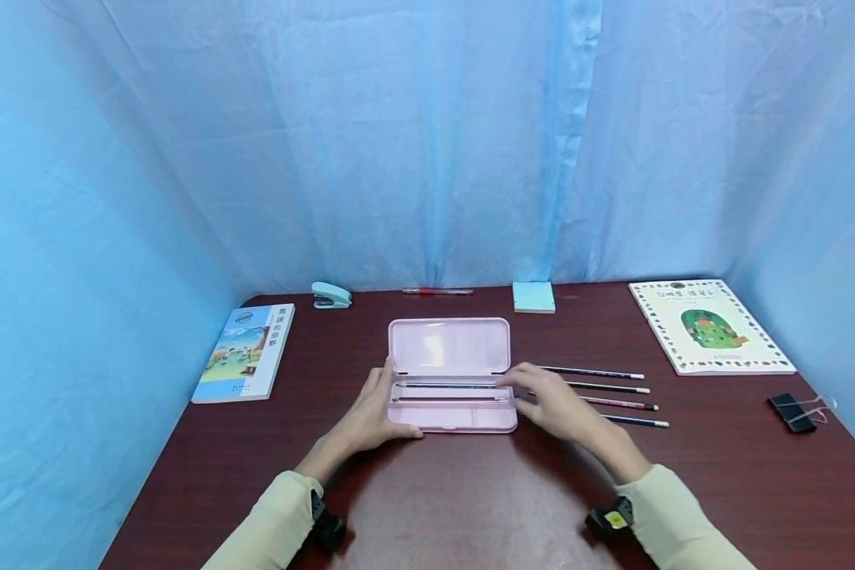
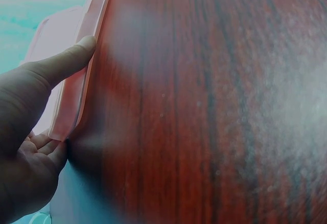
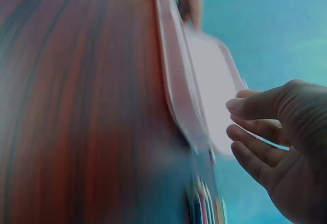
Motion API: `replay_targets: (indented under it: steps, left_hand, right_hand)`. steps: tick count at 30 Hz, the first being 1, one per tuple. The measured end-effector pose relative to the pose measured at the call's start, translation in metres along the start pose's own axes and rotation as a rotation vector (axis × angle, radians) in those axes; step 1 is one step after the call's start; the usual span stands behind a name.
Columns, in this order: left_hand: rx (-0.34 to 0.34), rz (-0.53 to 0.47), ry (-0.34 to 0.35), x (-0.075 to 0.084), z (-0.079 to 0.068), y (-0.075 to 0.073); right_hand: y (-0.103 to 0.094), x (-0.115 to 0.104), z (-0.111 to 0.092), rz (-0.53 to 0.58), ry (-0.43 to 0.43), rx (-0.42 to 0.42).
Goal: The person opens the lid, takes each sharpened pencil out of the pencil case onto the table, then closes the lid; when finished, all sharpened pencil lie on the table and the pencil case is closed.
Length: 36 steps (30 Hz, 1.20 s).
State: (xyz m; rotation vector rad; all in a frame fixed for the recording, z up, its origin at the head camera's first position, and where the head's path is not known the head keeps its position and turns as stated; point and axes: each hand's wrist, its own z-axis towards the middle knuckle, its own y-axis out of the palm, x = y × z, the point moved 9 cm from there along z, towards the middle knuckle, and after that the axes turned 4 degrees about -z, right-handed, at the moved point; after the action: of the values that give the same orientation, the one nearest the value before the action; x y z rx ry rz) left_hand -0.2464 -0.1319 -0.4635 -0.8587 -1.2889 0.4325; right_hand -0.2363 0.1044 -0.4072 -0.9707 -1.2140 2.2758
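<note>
A pink pencil case (image 1: 427,417) lies with its lid raised at the middle of the table. Inside it are two pencils, a dark one (image 1: 445,385) in the upper part and another (image 1: 445,399) just below. My left hand (image 1: 366,416) holds the case's left end, thumb along the front edge (image 2: 88,45) and fingers at the side. Over the right end hovers my right hand (image 1: 552,400); in the right wrist view its fingers are loosely bent with nothing between thumb and fingertips. Several pencils (image 1: 623,404) lie side by side beyond that hand, their left ends partly hidden by it.
Along the back edge are a light blue stapler (image 1: 331,295), a red pen (image 1: 438,291) and a pad of sticky notes (image 1: 533,297). One book (image 1: 245,352) lies at the left, another (image 1: 712,326) at the right, near a black binder clip (image 1: 792,412). Blue curtains surround the table.
</note>
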Motion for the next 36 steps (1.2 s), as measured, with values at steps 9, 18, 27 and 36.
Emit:
replay_targets:
  steps: [9, 18, 27, 36]
  left_hand:
    - [0.004, -0.002, -0.010, 0.001, 0.001, -0.001]
    - [0.008, -0.014, -0.025, 0.001, 0.000, -0.001]
    - [0.005, -0.005, -0.027, -0.001, -0.001, 0.001]
    - [0.015, -0.010, 0.012, 0.001, -0.001, -0.001]
  right_hand:
    - [0.047, -0.020, 0.027, -0.090, -0.002, -0.200]
    - [0.053, -0.008, 0.037, -0.015, 0.027, -0.238]
    - [0.052, -0.008, 0.037, -0.007, 0.026, -0.238]
    - [0.052, -0.009, 0.036, 0.004, 0.024, -0.218]
